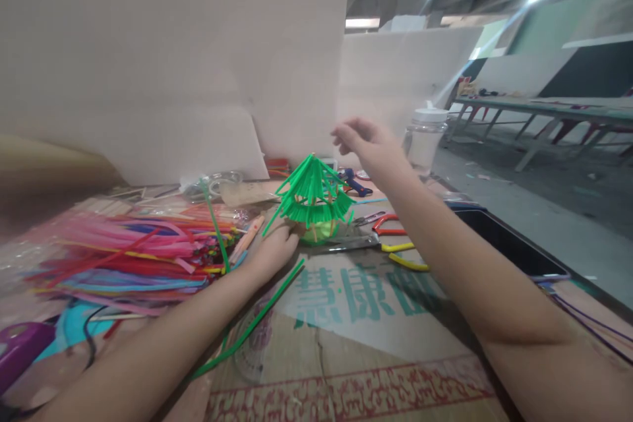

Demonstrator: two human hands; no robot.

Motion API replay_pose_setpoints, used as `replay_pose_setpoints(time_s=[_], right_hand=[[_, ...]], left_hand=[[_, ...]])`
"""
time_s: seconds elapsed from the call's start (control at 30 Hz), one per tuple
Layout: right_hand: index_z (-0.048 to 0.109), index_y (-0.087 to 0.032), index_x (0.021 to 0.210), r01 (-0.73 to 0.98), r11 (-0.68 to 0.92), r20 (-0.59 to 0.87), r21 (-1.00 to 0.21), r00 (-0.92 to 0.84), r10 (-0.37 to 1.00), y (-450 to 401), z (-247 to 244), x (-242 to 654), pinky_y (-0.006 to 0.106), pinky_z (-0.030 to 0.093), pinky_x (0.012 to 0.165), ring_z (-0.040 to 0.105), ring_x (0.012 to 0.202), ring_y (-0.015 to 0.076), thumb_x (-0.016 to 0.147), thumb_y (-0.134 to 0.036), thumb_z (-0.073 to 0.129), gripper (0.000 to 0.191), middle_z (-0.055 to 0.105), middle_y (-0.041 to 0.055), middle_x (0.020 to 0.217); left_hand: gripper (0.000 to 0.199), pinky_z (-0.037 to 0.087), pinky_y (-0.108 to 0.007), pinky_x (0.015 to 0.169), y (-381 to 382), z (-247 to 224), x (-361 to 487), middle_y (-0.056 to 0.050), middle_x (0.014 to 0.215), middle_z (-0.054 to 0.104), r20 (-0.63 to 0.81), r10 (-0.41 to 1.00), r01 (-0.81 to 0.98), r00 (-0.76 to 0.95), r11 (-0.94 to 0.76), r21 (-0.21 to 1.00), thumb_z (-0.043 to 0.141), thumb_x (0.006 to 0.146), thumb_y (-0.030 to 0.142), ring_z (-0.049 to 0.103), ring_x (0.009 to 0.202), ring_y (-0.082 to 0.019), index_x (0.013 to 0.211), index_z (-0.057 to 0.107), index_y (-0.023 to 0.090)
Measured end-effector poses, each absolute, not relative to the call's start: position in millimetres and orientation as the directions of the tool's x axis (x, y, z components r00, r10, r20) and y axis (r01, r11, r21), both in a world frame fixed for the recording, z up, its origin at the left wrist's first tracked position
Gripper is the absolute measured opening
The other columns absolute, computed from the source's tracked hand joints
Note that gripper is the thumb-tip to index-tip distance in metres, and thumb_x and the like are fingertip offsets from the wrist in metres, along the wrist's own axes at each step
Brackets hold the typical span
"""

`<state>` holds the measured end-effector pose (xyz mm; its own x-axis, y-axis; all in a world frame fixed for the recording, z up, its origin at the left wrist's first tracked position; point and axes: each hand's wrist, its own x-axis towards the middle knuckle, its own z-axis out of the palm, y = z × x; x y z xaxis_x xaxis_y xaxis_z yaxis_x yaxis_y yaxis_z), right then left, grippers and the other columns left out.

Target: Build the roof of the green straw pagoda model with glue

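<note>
A small green tiered model [312, 194] stands on the table, with a pointed roof and a skirt-like lower tier that look made of pipe cleaners. Low at its left side is my left hand [277, 247], its fingers closed at the yellow-green base and partly hidden there. My right hand [364, 140] is raised above and to the right of the roof, apart from it. Its fingers are loosely bent, and I see nothing in them. A loose green pipe cleaner [257, 323] lies in front of my left wrist.
Left lies a heap of coloured pipe cleaners [133, 250]. Scissors with yellow handles [395, 247] and red-handled pliers [388, 224] lie to the right. Behind stand a clear bottle [426, 138] and white boards [173, 59]. A dark tablet [504, 241] lies at the right edge, a purple tool [22, 349] at the left.
</note>
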<state>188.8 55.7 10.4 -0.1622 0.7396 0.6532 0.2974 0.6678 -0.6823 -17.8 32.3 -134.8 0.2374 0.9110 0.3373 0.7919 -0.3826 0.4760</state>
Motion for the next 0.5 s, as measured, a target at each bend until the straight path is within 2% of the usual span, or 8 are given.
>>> replay_pose_setpoints(time_s=[0.07, 0.13, 0.17, 0.23, 0.3, 0.43, 0.5], right_hand=[[0.070, -0.016, 0.093, 0.347, 0.692, 0.594, -0.633, -0.355, 0.722, 26, 8, 186, 0.025, 0.048, 0.069, 0.063, 0.073, 0.0126, 0.094, -0.030, 0.052, 0.022, 0.070, 0.0014, 0.081], [0.073, -0.018, 0.092, 0.394, 0.762, 0.382, -0.513, -0.691, 0.614, -3, -7, 177, 0.025, 0.047, 0.070, 0.066, 0.076, 0.0141, 0.092, -0.028, 0.058, 0.018, 0.074, 0.0019, 0.085], [0.074, -0.018, 0.095, 0.413, 0.802, 0.294, -0.432, -0.776, 0.558, -14, -19, 171, 0.025, 0.046, 0.069, 0.067, 0.075, 0.0150, 0.092, -0.025, 0.058, 0.018, 0.075, 0.0033, 0.088], [0.072, -0.018, 0.109, 0.484, 0.833, 0.185, -0.269, -0.822, 0.538, -27, -46, 159, 0.028, 0.046, 0.071, 0.069, 0.082, 0.0197, 0.091, -0.021, 0.058, 0.023, 0.076, 0.0082, 0.097], [0.068, -0.019, 0.119, 0.512, 0.839, 0.133, -0.187, -0.833, 0.537, -27, -71, 148, 0.030, 0.045, 0.072, 0.070, 0.088, 0.0220, 0.091, -0.022, 0.058, 0.030, 0.076, 0.0104, 0.103], [0.070, -0.019, 0.102, 0.465, 0.881, 0.138, -0.089, -0.870, 0.473, -17, -101, 140, 0.027, 0.041, 0.064, 0.068, 0.080, 0.0184, 0.092, -0.024, 0.054, 0.019, 0.076, 0.0063, 0.089], [0.069, -0.019, 0.100, 0.452, 0.891, 0.148, -0.040, -0.879, 0.453, -15, -109, 139, 0.026, 0.037, 0.059, 0.065, 0.072, 0.0165, 0.092, -0.022, 0.053, 0.018, 0.074, 0.0047, 0.082]], left_hand=[[0.028, 0.046, -0.035, 0.092, 33, -136, -18, -0.008, 0.099, 0.070, 0.315, 0.919, 0.787, 0.236, -0.371, 0.493, 0.041, 0.092, 0.027, 0.062, 0.099, -0.023, 0.089, 0.067, 0.018], [0.027, 0.048, -0.035, 0.089, 34, -136, -17, -0.008, 0.096, 0.071, 0.288, 0.926, 0.782, 0.243, -0.363, 0.507, 0.042, 0.091, 0.025, 0.063, 0.095, -0.023, 0.089, 0.068, 0.017], [0.026, 0.049, -0.034, 0.087, 34, -136, -17, -0.008, 0.094, 0.071, 0.276, 0.929, 0.780, 0.248, -0.360, 0.512, 0.043, 0.090, 0.024, 0.064, 0.093, -0.023, 0.088, 0.068, 0.017], [0.026, 0.049, -0.034, 0.086, 35, -136, -17, -0.009, 0.093, 0.071, 0.264, 0.931, 0.779, 0.252, -0.357, 0.516, 0.043, 0.089, 0.023, 0.064, 0.092, -0.023, 0.085, 0.068, 0.016], [0.029, 0.048, -0.034, 0.089, 36, -136, -17, -0.010, 0.097, 0.071, 0.265, 0.932, 0.781, 0.247, -0.353, 0.515, 0.041, 0.090, 0.025, 0.063, 0.097, -0.024, 0.086, 0.068, 0.016], [0.034, 0.047, -0.036, 0.088, 39, -138, -18, -0.009, 0.094, 0.071, 0.261, 0.936, 0.787, 0.234, -0.340, 0.514, 0.038, 0.094, 0.033, 0.063, 0.095, -0.025, 0.087, 0.068, 0.017], [0.035, 0.048, -0.035, 0.086, 40, -139, -18, -0.008, 0.092, 0.070, 0.261, 0.938, 0.787, 0.227, -0.334, 0.518, 0.038, 0.094, 0.035, 0.063, 0.092, -0.024, 0.087, 0.068, 0.018]])
